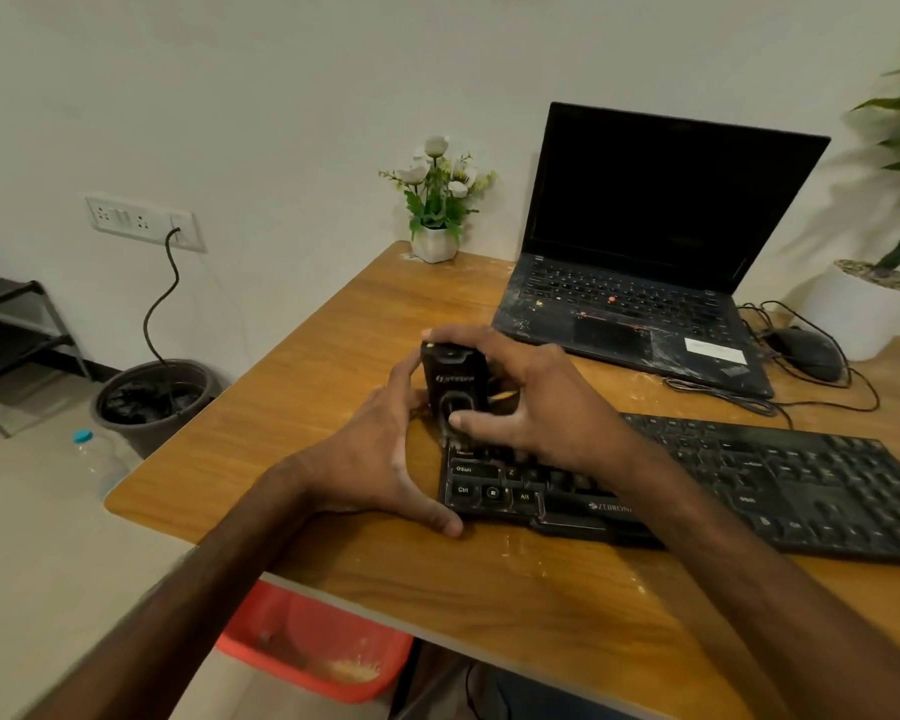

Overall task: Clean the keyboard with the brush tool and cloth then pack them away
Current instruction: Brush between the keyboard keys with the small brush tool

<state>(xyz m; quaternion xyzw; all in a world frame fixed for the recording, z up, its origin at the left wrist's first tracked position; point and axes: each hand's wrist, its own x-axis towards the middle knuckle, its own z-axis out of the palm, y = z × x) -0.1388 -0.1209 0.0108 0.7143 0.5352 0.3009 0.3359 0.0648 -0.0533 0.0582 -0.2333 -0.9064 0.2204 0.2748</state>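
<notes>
A black keyboard [780, 485] lies on the wooden desk [541, 600], running from the centre to the right edge. At its left end stands a black block-shaped brush tool [454, 376], upright over the top-left keys. My right hand [531, 397] grips the tool from the right, fingers over its top and thumb on its front. My left hand [385, 449] holds the keyboard's left end, with the thumb on the front corner and the fingers up beside the tool. No cloth is in view.
An open black laptop [640, 262] stands behind the keyboard, with a black mouse [806, 353] and cables to its right. A small flower pot [435, 241] sits at the desk's back corner. On the floor are a dark bin [152, 402], a bottle [97, 459] and a red basket [313, 646].
</notes>
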